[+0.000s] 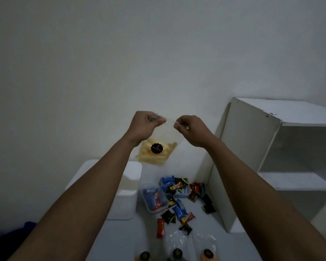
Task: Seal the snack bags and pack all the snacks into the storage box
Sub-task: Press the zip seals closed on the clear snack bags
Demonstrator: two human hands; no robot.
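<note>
Left hand (145, 127) and right hand (192, 130) each pinch a top corner of the snack bag (158, 152), which we see hanging above the surface (119, 240); its mouth runs sideways between them, equally near both, so sealing should follow that line.

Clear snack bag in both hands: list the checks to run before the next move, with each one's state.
1. Left hand pinches the top edge of the clear plastic bag of yellow sticks: ok.
2. Right hand pinches the same edge: ok.
3. Seal closed across the full width: cannot tell.
4. Bag hangs clear of the white table: ok.
5. White rectangular storage box open: cannot tell; a forearm covers part.
6. Other snacks packed: not ok; small wrapped candies lie loose.
</note>
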